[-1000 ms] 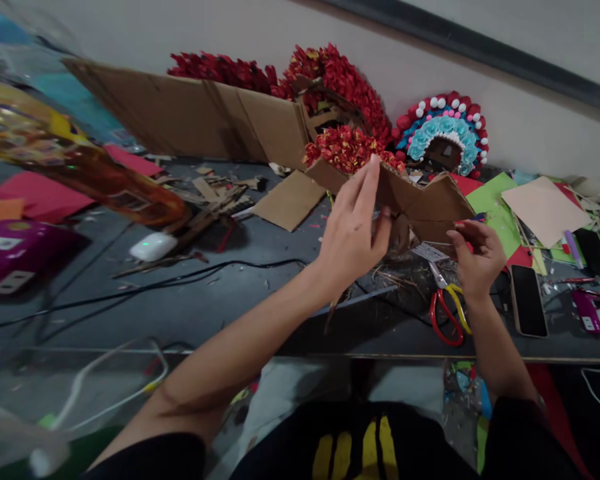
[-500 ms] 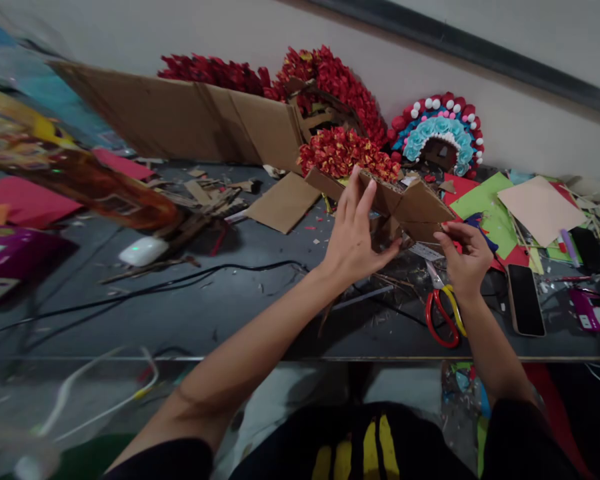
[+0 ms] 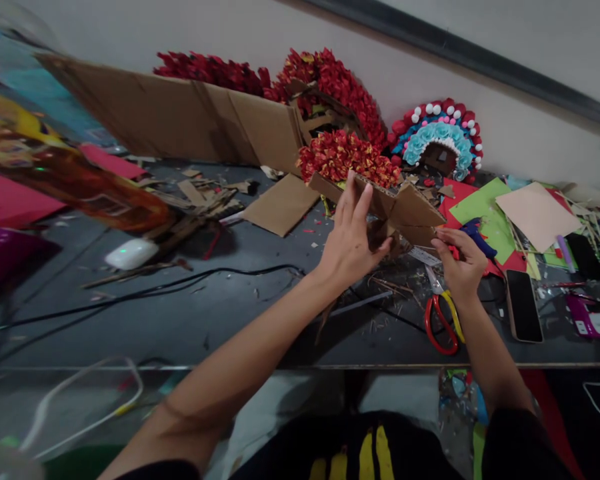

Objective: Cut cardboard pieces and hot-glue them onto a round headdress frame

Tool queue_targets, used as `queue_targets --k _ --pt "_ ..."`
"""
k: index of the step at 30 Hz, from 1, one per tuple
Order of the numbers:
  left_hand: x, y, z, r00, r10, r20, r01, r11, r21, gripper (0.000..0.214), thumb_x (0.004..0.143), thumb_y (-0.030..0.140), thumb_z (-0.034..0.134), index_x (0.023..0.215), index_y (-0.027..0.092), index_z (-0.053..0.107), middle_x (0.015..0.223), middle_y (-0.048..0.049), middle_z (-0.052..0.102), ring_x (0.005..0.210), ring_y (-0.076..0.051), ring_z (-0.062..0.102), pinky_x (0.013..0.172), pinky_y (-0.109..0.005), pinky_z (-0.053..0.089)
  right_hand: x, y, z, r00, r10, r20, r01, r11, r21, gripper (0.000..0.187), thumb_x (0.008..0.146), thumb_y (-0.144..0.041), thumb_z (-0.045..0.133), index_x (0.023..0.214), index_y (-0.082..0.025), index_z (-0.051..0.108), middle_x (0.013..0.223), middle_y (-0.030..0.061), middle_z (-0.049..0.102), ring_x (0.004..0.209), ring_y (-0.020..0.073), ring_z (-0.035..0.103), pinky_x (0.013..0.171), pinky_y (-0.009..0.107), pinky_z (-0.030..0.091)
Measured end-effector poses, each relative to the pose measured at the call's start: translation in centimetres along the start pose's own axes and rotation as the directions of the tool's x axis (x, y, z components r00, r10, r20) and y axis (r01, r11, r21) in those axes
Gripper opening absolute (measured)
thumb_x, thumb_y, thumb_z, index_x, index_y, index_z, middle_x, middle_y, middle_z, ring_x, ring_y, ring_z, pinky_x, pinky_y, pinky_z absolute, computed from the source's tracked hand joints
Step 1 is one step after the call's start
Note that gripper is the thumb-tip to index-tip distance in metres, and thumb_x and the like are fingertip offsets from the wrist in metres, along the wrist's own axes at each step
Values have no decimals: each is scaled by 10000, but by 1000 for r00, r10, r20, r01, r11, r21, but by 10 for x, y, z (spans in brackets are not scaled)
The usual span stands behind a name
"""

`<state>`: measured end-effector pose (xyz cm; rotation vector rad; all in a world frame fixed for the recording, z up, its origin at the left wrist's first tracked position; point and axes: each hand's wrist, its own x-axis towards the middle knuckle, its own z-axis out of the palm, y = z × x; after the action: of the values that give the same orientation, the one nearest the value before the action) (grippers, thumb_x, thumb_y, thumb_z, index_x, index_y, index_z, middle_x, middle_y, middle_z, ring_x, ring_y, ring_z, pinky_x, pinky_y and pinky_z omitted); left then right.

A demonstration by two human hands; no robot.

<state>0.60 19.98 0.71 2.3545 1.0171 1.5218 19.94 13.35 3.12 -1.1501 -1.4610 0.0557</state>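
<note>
Above the table I hold a folded piece of brown cardboard (image 3: 414, 205), its flaps standing at angles to each other. My left hand (image 3: 349, 233) grips its left part, fingers up along the outer face and thumb underneath. At the lower right edge, my right hand (image 3: 461, 260) pinches the cardboard between thumb and fingers; a small red bit shows by these fingers. Below the right hand lie scissors (image 3: 443, 323) with one red and one yellow handle. A blue glue gun (image 3: 477, 237) rests just beyond that hand.
Behind stand a long cardboard sheet (image 3: 180, 120), red paper-petal pieces (image 3: 345, 157) and an arch with blue flowers (image 3: 443, 137). Coloured paper (image 3: 537, 213) and a phone (image 3: 524, 307) lie right. At left are a bottle (image 3: 115, 193), a white mouse-like object (image 3: 131, 254) and black cables (image 3: 230, 270).
My view has shifted slightly. Both hands keep their hold on the cardboard, which has tilted a little; the glue gun beside my right hand shows more fully.
</note>
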Motion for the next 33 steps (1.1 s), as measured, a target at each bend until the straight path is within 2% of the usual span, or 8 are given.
queue_targets --k 7,15,20,23,27,33 --pt "-2 -5 5 997 -78 8 78 994 -80 899 778 566 579 1449 285 50 1557 -128 27 1417 -356 96 1064 -576 309 -1 3 -1 991 -99 95 105 992 -65 184 814 -224 610 970 -274 694 931 24 709 877 171 660 796 352 551" --pt "-5 -17 12 987 -162 -11 159 978 -138 963 737 505 660 1446 264 54 1558 -125 23 1425 -339 52 1107 -562 245 -4 4 2 939 -130 318 177 977 -123 326 884 -250 501 1199 -289 574 1114 49 636 1053 186 585 896 385 505" --pt "-5 -21 15 985 -170 -30 165 977 -136 978 718 514 672 1444 272 63 1554 -110 71 1427 -325 59 1129 -552 208 -1 8 -1 942 -165 293 216 965 -152 329 878 -274 506 1203 -279 556 1131 61 603 1071 201 566 920 414 487" --pt "-5 -24 16 982 -185 -32 180 975 -127 985 706 522 681 1442 272 77 1548 -109 100 1429 -311 69 1146 -519 197 0 10 -4 954 -138 267 180 974 -138 351 857 -287 538 1207 -283 539 1130 56 596 1061 207 570 912 421 491" --pt "-5 -28 17 978 -205 -45 199 974 -112 1007 695 540 681 1441 259 65 1537 -132 129 1426 -310 97 1141 -523 206 3 12 -8 960 -14 279 63 984 -169 414 801 -352 614 1197 -262 532 1125 67 598 1044 226 574 908 429 492" --pt "-1 -32 12 971 -222 -85 214 972 -93 1017 696 532 679 1444 251 51 1537 -130 127 1426 -316 87 1131 -530 227 6 27 -14 928 172 331 -110 974 -198 616 716 -433 693 1251 -231 466 1189 100 577 1084 240 560 943 445 465"
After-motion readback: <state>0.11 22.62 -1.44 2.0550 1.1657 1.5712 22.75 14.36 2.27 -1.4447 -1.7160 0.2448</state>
